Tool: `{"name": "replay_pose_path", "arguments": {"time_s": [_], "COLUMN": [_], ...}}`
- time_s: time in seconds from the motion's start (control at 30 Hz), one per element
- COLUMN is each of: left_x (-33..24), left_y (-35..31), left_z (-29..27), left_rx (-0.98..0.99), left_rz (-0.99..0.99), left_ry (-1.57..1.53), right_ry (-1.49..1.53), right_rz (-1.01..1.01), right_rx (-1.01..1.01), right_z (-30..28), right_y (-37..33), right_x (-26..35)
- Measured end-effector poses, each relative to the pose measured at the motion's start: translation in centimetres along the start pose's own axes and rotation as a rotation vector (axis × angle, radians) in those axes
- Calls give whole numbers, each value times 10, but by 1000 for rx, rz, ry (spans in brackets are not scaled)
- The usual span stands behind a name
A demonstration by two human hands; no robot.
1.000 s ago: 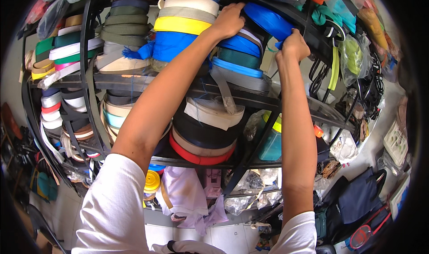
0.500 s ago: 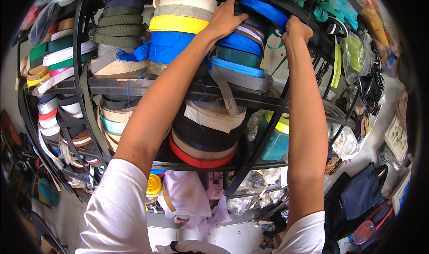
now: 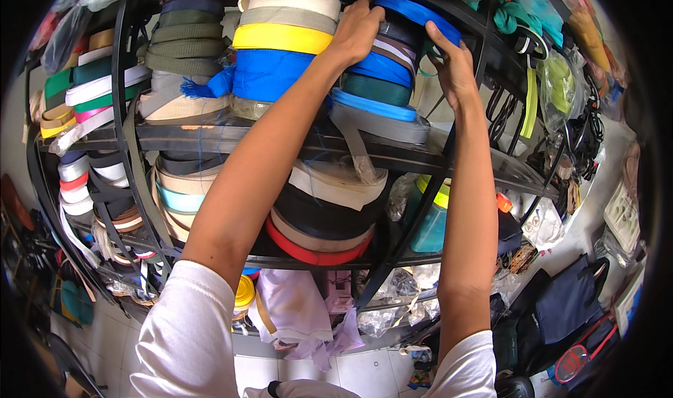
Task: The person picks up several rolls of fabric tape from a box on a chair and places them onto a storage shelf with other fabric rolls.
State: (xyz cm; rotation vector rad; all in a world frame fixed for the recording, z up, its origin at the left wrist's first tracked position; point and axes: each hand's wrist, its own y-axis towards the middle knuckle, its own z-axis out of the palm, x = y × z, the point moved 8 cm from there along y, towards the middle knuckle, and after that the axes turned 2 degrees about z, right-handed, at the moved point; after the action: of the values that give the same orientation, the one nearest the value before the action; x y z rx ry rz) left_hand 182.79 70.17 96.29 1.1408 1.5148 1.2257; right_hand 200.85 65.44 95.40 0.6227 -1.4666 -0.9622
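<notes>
Head view: both arms raised; left hand point(image 3: 359, 30), right hand point(image 3: 453, 69) flank webbing rolls point(image 3: 392, 55).

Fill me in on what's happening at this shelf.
A person is reaching up with both arms into a black metal rack packed with rolls of webbing and tape. The left hand presses on the stack of blue and striped rolls on the upper shelf, beside a yellow roll. The right hand grips the right side of the same stack. Nothing has been pulled out yet.
</notes>
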Motion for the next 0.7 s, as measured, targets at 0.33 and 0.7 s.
{"name": "replay_pose_path", "arguments": {"time_s": [0.33, 0.7], "left_x": [13, 11], "left_y": [5, 13], "left_z": [0, -9], "left_rx": [-74, -223], "left_rz": [-269, -251], "left_ry": [-58, -61], "right_ry": [-84, 65], "right_rz": [47, -23], "right_rx": [52, -34], "right_z": [20, -1], "right_y": [23, 63], "right_x": [-13, -63]}}
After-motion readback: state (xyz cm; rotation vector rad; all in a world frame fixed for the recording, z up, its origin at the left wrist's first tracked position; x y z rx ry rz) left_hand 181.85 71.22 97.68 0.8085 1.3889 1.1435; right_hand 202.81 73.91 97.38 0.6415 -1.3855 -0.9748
